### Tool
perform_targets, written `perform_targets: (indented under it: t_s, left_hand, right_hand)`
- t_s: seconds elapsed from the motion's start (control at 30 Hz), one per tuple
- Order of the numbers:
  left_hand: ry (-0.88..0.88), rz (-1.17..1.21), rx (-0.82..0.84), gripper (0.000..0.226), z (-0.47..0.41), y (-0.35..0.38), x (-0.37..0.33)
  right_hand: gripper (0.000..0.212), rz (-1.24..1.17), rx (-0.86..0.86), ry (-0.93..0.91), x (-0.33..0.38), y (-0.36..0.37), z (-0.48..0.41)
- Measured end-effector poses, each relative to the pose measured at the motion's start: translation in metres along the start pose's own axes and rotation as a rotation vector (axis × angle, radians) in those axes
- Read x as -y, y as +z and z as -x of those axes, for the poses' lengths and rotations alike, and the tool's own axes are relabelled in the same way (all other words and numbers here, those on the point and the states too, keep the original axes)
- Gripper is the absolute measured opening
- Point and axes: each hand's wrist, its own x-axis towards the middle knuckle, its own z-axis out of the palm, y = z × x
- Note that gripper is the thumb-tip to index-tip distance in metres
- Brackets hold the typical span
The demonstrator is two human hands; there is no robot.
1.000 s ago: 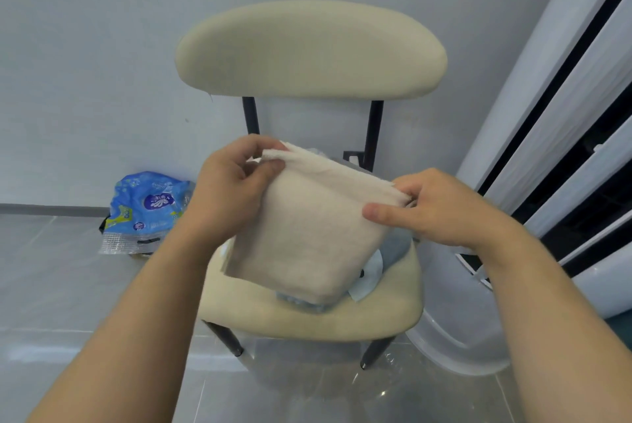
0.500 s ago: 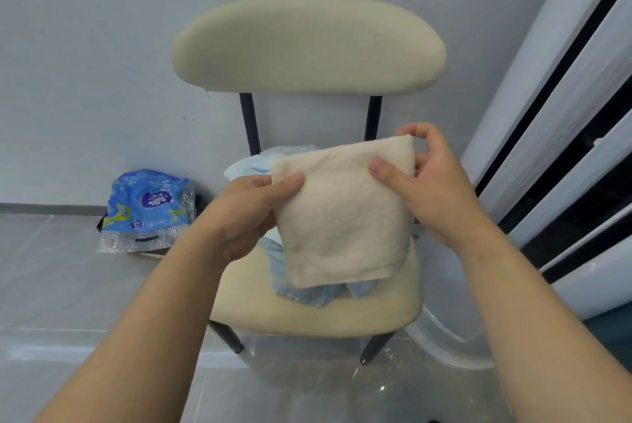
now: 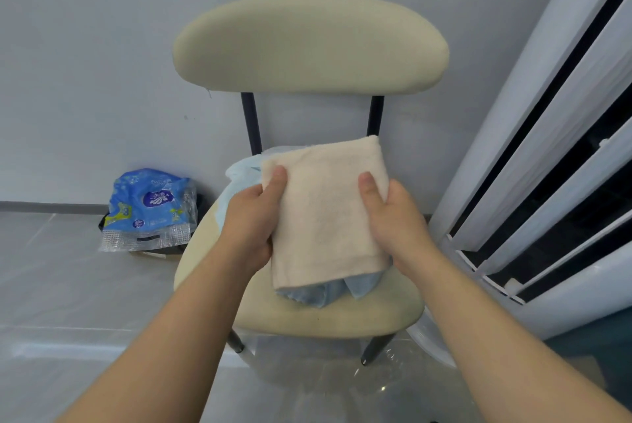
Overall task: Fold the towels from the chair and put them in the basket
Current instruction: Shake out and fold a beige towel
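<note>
A folded cream towel [image 3: 325, 214] is held above the seat of the cream chair [image 3: 307, 43]. My left hand [image 3: 251, 221] grips its left edge, thumb on top. My right hand [image 3: 393, 217] grips its right edge, thumb on top as well. Under the cream towel a light blue towel [image 3: 318, 292] lies crumpled on the seat, showing below the cream towel and at the back left. No basket is in view.
A blue plastic package [image 3: 150, 207] lies on the grey tiled floor by the wall, left of the chair. A tall white appliance [image 3: 547, 149] with dark slots stands close on the right. A clear plastic sheet lies under the chair.
Both hands have come lower and closer together on the towel's sides. The cream towel now looks narrower and squarer, held nearer the seat.
</note>
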Motion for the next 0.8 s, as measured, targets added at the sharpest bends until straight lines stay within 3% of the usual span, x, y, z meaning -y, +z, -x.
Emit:
perform_targets:
  t_s: [0.1,0.17,0.27,0.47,0.6,0.8]
  left_hand:
    - [-0.198,0.133,0.130,0.031,-0.002,0.001,0.006]
    - [-0.196,0.000,0.055,0.038,-0.004,0.005,0.017]
    - [0.047,-0.417,-0.082,0.049,-0.001,0.013,0.031]
    - [0.321,-0.733,-0.187,0.038,0.004,0.017,0.029]
    - [0.237,-0.737,-0.238,0.043,-0.011,0.006,0.037]
    - [0.127,-0.739,-0.160,0.050,-0.020,0.001,0.039]
  right_hand:
    - [0.053,0.057,-0.107,-0.026,-0.005,-0.004,-0.008]
    - [0.055,0.081,-0.118,0.000,-0.011,-0.006,-0.012]
    - [0.059,0.180,-0.074,0.039,-0.014,-0.003,-0.010]
    - [0.052,0.318,-0.100,-0.021,-0.012,0.003,-0.002]
    - [0.044,0.281,-0.115,0.039,-0.024,0.004,-0.010]
    - [0.040,0.303,-0.071,0.035,-0.026,0.008,-0.013]
